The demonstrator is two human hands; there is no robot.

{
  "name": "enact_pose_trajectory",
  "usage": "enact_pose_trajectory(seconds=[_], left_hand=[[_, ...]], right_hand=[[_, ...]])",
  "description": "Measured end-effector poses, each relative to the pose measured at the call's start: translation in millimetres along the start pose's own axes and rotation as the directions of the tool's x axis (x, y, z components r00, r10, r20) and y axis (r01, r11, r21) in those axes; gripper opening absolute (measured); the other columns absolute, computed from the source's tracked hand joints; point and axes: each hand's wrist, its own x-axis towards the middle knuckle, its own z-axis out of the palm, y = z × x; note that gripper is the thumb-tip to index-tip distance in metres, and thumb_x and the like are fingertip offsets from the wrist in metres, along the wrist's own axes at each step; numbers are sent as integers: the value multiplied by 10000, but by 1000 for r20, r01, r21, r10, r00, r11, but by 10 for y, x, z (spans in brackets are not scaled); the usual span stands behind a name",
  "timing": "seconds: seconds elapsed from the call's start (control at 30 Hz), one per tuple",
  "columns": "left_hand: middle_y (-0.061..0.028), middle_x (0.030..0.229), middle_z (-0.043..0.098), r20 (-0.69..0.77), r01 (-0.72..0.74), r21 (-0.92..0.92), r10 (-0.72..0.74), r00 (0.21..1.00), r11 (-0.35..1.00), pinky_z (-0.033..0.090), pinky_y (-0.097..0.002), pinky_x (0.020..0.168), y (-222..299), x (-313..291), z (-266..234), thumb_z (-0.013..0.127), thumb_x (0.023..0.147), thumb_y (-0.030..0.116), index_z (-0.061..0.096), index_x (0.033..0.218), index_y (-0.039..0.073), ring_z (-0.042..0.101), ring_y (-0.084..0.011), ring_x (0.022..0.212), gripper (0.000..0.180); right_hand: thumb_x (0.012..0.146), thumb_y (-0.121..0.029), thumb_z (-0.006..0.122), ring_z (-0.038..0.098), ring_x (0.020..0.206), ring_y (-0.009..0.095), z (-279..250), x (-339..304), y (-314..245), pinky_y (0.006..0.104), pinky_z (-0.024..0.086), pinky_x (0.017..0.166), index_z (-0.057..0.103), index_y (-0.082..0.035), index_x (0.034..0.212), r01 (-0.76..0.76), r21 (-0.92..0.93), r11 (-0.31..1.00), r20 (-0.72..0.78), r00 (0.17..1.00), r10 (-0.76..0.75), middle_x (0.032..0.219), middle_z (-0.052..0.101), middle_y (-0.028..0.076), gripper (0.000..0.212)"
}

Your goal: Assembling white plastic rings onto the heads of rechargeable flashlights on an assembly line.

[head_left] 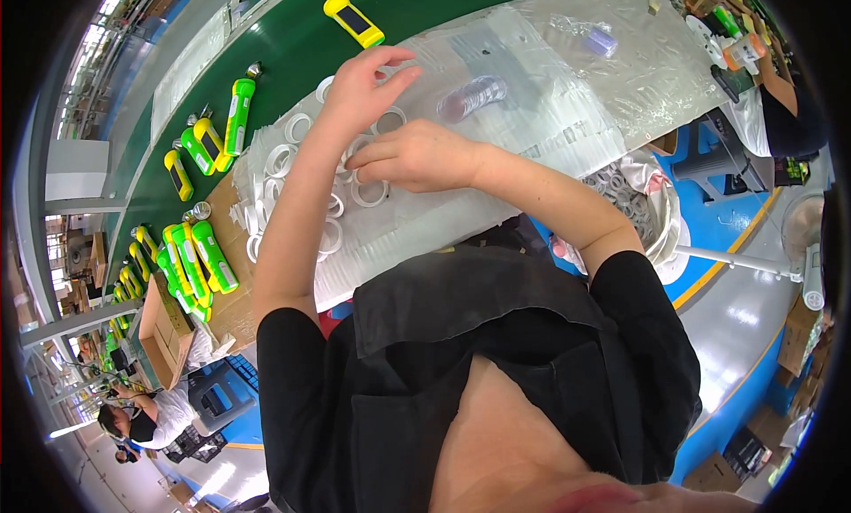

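My left hand (pixel 365 87) hovers over a spread of white plastic rings (pixel 292 127) on the clear plastic sheet (pixel 550 114), fingers apart and holding nothing that I can see. My right hand (pixel 415 156) rests just below it, fingers curled down onto the rings, pinching at a white ring (pixel 370 191); whether it grips one is hidden by the fingers. A stack of clear round discs (pixel 472 97) lies on the sheet just past both hands.
Green and yellow flashlight bodies (pixel 199 256) lie in groups along the green conveyor belt (pixel 292 43), with one yellow one (pixel 353 21) farther off. A bag of rings (pixel 634 198) hangs at the right. A cardboard box (pixel 164 331) stands at the left. Another person (pixel 146 420) sits lower left.
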Motion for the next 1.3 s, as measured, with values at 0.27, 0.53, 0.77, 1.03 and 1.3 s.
enact_pose_trajectory(seconds=[0.27,0.53,0.77,1.03,1.3], left_hand=[[-148,1316,554,156,-267,167,242,958,949,416,-451,982,79,197,1055,601,906,412,565,1311,167,515,-311,1220,475],[-136,1457,411,254,-302,477,200,946,825,313,-554,1052,95,-110,1019,616,867,475,478,1399,259,373,-333,1353,590],[-193,1443,398,62,-153,377,140,988,914,290,-567,1069,48,-320,954,589,874,524,410,1439,168,357,-366,1362,692],[-201,1408,433,-102,30,395,11,995,918,353,-470,1063,-210,-630,725,569,928,383,429,1391,60,416,-370,1307,582],[-200,1345,491,-228,75,368,11,974,927,420,-442,1005,-311,-750,553,607,915,258,483,1324,13,496,-361,1222,493]], right_hand=[[692,-64,660,635,788,225,-252,-677,-196,368,496,595,611,-104,956,-156,58,986,-130,978,162,927,612,13,271],[786,-9,665,625,675,187,-687,-963,-46,298,487,558,638,-59,916,-484,294,824,-223,804,552,860,655,40,142],[892,-120,664,651,835,125,-864,-406,863,240,507,642,661,-32,1063,-627,356,693,-161,689,706,1029,692,51,193],[785,-533,679,661,982,288,-207,863,2381,373,531,839,571,6,1199,-745,-251,617,-123,657,744,1068,672,148,688],[707,-402,757,638,1092,269,300,1324,2852,381,518,907,562,-9,1222,-819,-433,376,72,385,920,1195,642,147,677]])
